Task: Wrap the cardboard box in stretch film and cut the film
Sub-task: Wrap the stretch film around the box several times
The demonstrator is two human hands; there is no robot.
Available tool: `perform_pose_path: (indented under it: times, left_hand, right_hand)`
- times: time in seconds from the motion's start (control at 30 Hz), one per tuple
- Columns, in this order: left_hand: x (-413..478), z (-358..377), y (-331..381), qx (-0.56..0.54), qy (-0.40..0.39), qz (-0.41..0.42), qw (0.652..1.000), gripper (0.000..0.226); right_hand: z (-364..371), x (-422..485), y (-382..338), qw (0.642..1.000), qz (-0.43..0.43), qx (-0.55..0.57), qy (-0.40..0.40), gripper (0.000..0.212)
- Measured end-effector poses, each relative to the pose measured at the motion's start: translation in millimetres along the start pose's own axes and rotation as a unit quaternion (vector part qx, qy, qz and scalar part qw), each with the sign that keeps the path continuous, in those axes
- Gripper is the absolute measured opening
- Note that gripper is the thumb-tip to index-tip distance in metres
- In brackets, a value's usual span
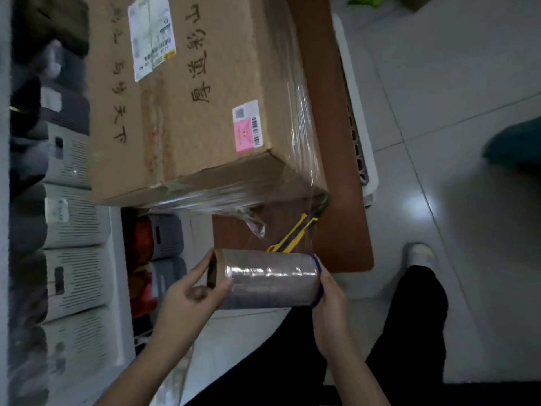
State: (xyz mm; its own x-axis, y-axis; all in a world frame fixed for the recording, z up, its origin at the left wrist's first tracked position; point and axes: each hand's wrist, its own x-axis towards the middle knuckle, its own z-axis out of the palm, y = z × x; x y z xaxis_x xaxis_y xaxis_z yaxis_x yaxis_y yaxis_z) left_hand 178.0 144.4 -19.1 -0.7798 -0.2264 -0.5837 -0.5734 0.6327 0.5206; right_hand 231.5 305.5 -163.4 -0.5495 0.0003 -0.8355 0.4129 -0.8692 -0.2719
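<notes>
Left hand [190, 291] and right hand [332, 306] clamped on ends of stretch film roll [269, 281] near the person, film running to cardboard box [187, 95] on brown table [348, 230], yellow knife [292, 237] between

Arms: bare to the elbow, no sleeves showing
Left hand [191, 294]: no glove, no ring
Right hand [332, 306]: bare too
Trousers [409, 332]: black, loose
Shoe [420, 254]: pale, whitish
</notes>
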Motion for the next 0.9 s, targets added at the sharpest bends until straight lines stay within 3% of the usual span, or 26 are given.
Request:
perform_pose_path:
  times: [0.17,0.33,0.5,0.7,0.9]
  left_hand:
    - [29,-30,-4,0.055,-0.064,0.005,0.996,0.095]
    - [55,-44,-2,0.114,-0.087,0.03,0.989,0.075]
    - [85,-63,1,0.146,-0.083,0.062,0.984,0.063]
    - [114,-70,-3,0.143,-0.05,0.076,0.986,0.072]
    - [122,-50,-25,0.16,0.012,0.135,0.978,0.058]
  right_hand:
    - [16,-11,27,0.999,-0.023,0.044,0.008,0.03]
    - [27,-9,37,0.997,-0.023,0.065,-0.018,0.034]
    - [38,-5,54,0.996,-0.001,0.082,-0.044,0.034]
    - [64,12,68,0.997,0.015,0.077,-0.008,0.036]
    - [71,34,78,0.997,-0.001,0.08,0.002,0.036]
